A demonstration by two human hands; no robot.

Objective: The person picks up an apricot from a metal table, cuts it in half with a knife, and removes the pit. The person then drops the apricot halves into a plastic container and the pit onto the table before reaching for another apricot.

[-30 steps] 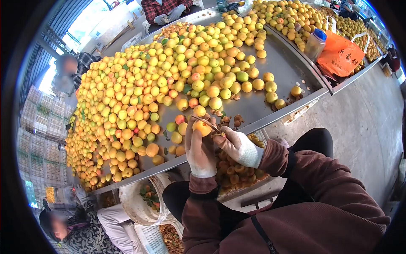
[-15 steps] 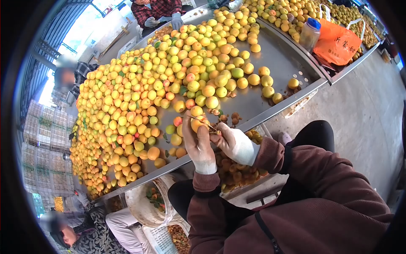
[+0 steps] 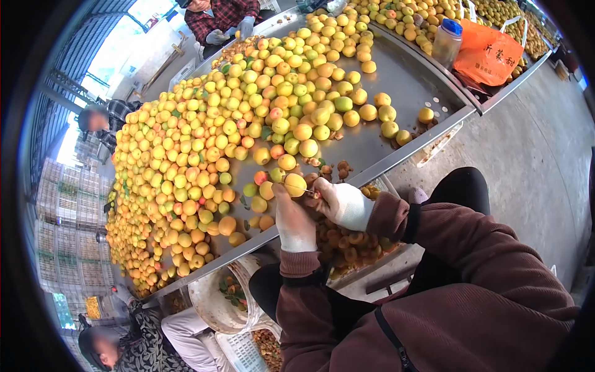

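Note:
A metal table (image 3: 396,80) holds a large heap of yellow-orange fruit (image 3: 204,142). At its near edge my left hand (image 3: 292,217), in a white glove with bare fingers, is closed around a yellow fruit (image 3: 295,183). Just right of it, my right hand (image 3: 338,201) is closed on a thin tool (image 3: 305,188) whose shaft reaches toward that fruit. Small brown scraps (image 3: 342,168) lie on the metal beyond my hands. Beneath them, under the table edge, is a container of cut fruit (image 3: 350,251).
A white bucket (image 3: 211,301) and white crate (image 3: 242,353) stand below the table. A orange bag (image 3: 489,56) and blue-lidded jar (image 3: 447,43) are at the upper right. Co-workers sit at the far edge (image 3: 217,22), left side (image 3: 102,118) and lower left (image 3: 136,344).
My left fingers have drawn lower and closer round the fruit, which shows more fully. The right hand with the tool has shifted slightly left. The whole view has shifted a little.

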